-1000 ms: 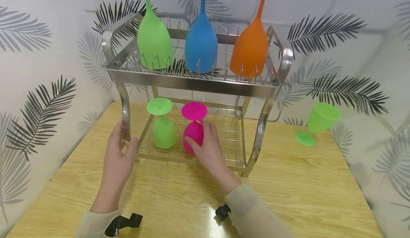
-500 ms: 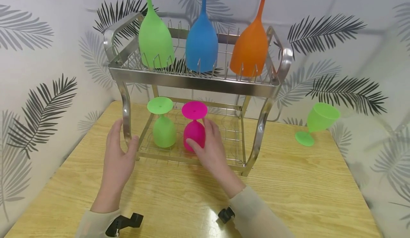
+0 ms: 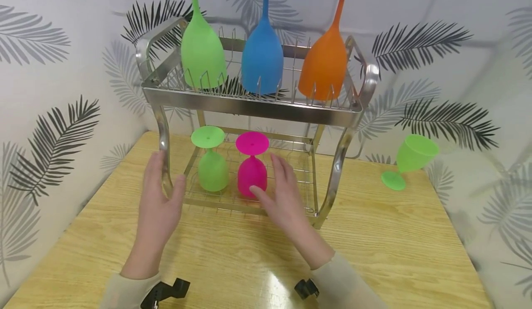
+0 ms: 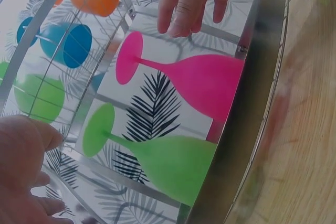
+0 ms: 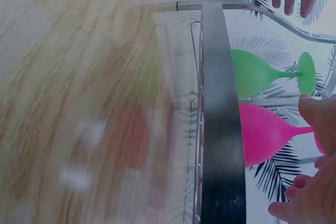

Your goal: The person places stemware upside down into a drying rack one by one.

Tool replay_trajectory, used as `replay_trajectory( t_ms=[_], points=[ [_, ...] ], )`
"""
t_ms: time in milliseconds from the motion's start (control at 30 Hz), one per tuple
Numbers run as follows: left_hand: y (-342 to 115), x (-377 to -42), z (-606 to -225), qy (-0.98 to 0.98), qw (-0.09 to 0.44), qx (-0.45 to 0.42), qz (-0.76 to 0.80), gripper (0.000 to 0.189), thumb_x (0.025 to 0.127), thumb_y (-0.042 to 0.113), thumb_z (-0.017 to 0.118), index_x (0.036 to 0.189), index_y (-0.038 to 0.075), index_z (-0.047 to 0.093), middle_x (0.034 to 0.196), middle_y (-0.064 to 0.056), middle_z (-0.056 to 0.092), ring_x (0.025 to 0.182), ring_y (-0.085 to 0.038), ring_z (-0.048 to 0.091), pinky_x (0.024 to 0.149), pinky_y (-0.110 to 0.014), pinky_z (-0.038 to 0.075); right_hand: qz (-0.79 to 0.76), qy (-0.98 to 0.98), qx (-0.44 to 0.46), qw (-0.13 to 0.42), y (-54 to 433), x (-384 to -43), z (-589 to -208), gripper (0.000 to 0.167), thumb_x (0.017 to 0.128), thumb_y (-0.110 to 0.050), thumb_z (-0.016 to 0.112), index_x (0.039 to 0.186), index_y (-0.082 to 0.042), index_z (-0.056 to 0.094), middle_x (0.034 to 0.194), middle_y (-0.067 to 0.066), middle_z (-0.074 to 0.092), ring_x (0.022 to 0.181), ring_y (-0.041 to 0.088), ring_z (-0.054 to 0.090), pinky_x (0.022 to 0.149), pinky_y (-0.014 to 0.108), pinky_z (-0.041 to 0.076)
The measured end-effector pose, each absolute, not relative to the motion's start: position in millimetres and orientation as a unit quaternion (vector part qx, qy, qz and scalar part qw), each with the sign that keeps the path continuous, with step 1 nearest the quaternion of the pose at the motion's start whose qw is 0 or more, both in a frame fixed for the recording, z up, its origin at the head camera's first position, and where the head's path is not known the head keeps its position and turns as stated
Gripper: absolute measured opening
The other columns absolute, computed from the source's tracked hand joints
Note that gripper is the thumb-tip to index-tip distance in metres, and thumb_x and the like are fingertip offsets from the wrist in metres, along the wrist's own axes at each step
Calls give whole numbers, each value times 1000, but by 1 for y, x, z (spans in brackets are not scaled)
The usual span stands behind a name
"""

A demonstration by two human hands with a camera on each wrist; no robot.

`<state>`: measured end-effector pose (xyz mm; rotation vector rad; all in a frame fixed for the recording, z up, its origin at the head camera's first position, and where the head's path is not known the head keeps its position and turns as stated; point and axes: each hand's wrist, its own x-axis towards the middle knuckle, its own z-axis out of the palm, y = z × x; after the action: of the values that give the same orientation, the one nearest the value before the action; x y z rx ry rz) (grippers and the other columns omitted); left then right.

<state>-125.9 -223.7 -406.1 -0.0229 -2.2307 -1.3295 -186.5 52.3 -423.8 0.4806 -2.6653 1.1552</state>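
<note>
A pink goblet (image 3: 252, 175) stands upside down on the rack's lower tier, its foot on top. My right hand (image 3: 287, 200) is just right of it, fingers extended and apart from it; the thumb tip overlaps the bowl's edge in the head view, and contact cannot be told. Left of the pink one is an upside-down green goblet (image 3: 213, 172). My left hand (image 3: 160, 207) is spread beside the left post of the metal dish rack (image 3: 249, 108); whether it touches the post is unclear. Neither hand holds anything. In the right wrist view, the pink goblet (image 5: 265, 135) shows left of the fingers.
On the upper tier, a light green goblet (image 3: 202, 52), a blue goblet (image 3: 262, 57) and an orange goblet (image 3: 326, 64) stand upside down. Another green goblet (image 3: 415, 153) stands upright on the wooden table (image 3: 395, 235), right of the rack. Leaf-patterned walls close in behind and beside.
My right hand has let go of the pink goblet and drawn back slightly to the right. My left hand has shifted a little to the right by the post. The goblets stay in place.
</note>
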Motion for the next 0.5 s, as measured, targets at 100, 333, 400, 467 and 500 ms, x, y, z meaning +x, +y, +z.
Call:
replay_trajectory(
  t_ms=[100,333,400,467,500],
  points=[
    [-217,-126,-405,-831,263,-16,-490,73,114,16,61,176,8,25,183,-12,14,166,-38,19,131,-70,20,383,-904,163,96,59,-181,-419,97,104,-41,80,178,-18,21,180,12,25,163,38,28,123,65,41],
    [-202,-124,-404,-841,251,-26,-479,72,114,19,60,176,9,25,183,-13,12,168,-39,10,131,-70,16,343,-909,199,126,71,-171,-413,101,104,-43,79,179,-21,16,180,13,23,163,40,29,124,66,39],
    [-198,-122,-404,-841,246,-30,-480,71,115,19,60,176,9,25,184,-12,12,168,-38,9,131,-70,16,334,-909,208,138,74,-168,-411,101,104,-43,80,179,-21,16,180,13,24,162,40,30,123,66,40],
    [-194,-121,-403,-842,245,-34,-479,70,115,19,60,176,9,26,184,-10,12,169,-38,9,131,-70,16,330,-909,210,144,77,-164,-409,101,103,-42,80,179,-21,17,180,12,24,162,39,31,120,67,43],
    [-192,-121,-403,-843,246,-37,-478,70,115,18,60,175,9,26,184,-9,12,169,-37,10,131,-70,16,329,-910,209,144,78,-162,-407,101,103,-42,80,179,-20,18,180,12,24,162,39,31,119,68,44]
  ],
)
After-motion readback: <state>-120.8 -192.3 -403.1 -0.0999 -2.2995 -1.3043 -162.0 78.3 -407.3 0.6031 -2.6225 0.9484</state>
